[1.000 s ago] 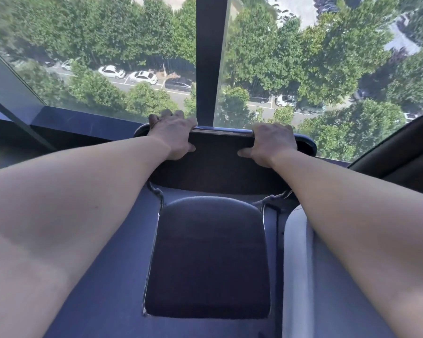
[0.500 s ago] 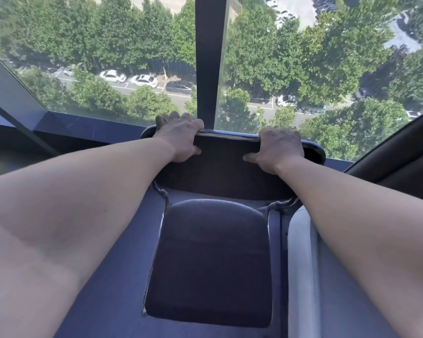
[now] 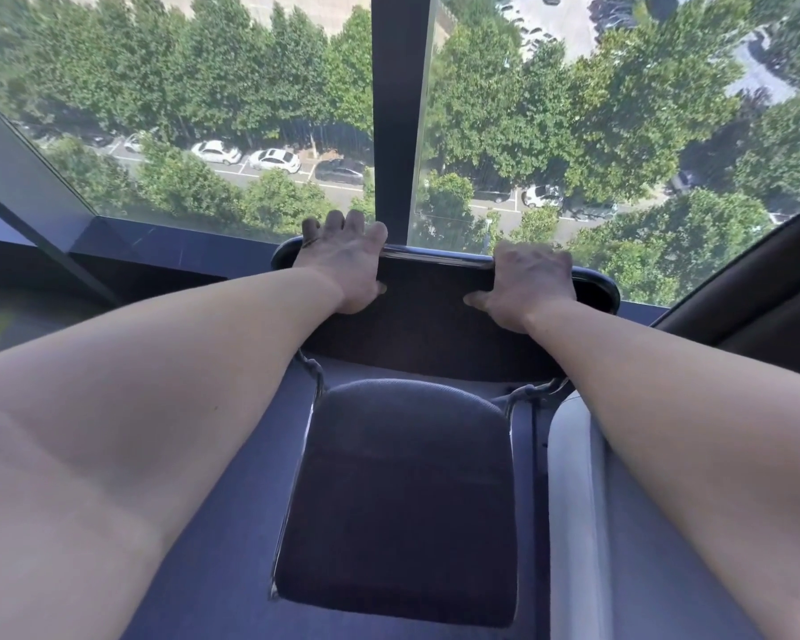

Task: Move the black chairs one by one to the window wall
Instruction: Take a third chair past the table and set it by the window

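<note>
Left hand (image 3: 346,263) clamped on the top rail of the black chair (image 3: 403,496), fingers curled over the far edge, thumb on the near face. Right hand (image 3: 529,285) gripping the same rail further right, same wrap. Both arms stretched straight out — chair lies directly ahead of the body and below, hands about equally near, left reaching slightly further forward.

Backrest (image 3: 428,325) top rail runs left-right, roughly parallel to the window wall (image 3: 195,131); the seat cushion extends from the backrest toward the person, so the chair faces away from the glass, back to the window. Backrest looks close to the dark sill (image 3: 172,244) and in line with the dark window post (image 3: 396,108); whether it touches cannot be told.

Judgement: placement nearly done — remaining move is probably a short push forward or just setting down and letting go. A second dark chair (image 3: 767,288) edge shows at right, near.
</note>
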Available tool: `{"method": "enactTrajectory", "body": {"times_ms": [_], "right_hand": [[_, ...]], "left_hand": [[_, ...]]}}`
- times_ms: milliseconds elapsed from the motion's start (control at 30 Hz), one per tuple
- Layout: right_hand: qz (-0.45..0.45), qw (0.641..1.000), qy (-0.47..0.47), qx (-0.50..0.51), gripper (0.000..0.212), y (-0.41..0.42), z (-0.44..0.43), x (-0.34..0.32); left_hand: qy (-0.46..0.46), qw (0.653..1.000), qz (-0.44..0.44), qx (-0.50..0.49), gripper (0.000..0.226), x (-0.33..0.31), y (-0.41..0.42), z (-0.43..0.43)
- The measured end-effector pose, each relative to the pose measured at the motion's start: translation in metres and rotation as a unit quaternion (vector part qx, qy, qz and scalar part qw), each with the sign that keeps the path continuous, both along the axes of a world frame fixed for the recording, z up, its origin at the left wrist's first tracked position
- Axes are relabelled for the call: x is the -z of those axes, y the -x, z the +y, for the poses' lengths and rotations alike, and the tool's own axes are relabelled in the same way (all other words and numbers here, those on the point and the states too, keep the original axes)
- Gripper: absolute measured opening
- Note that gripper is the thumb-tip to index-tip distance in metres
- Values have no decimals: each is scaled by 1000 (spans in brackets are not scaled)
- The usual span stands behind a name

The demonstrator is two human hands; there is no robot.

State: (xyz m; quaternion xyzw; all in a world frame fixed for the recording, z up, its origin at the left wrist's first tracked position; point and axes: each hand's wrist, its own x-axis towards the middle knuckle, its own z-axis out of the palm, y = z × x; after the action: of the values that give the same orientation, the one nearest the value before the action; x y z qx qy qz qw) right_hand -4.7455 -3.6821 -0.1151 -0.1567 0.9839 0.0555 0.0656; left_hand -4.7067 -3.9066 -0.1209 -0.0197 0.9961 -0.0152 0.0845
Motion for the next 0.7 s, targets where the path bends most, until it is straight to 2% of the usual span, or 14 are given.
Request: {"method": "enactTrajectory", "body": {"times_ms": [100, 233, 333, 500, 700], "right_hand": [[-33, 999, 21, -15, 54, -1, 1, -8], [-159, 984, 71, -36, 72, -3, 15, -30], [-151, 985, 74, -43, 80, -24, 22, -39], [-139, 987, 62, -53, 81, -71, 51, -75], [-117, 991, 63, 11, 82, -130, 121, -140]], "left_hand": [[16, 999, -17, -36, 65, 1, -7, 11], [8, 995, -88, -36, 101, -14, -24, 17], [34, 993, -113, 14, 98, -31, -43, 18], [67, 990, -95, 80, 90, -80, -71, 47], [56, 979, -68, 183, 88, -146, -93, 122]]}}
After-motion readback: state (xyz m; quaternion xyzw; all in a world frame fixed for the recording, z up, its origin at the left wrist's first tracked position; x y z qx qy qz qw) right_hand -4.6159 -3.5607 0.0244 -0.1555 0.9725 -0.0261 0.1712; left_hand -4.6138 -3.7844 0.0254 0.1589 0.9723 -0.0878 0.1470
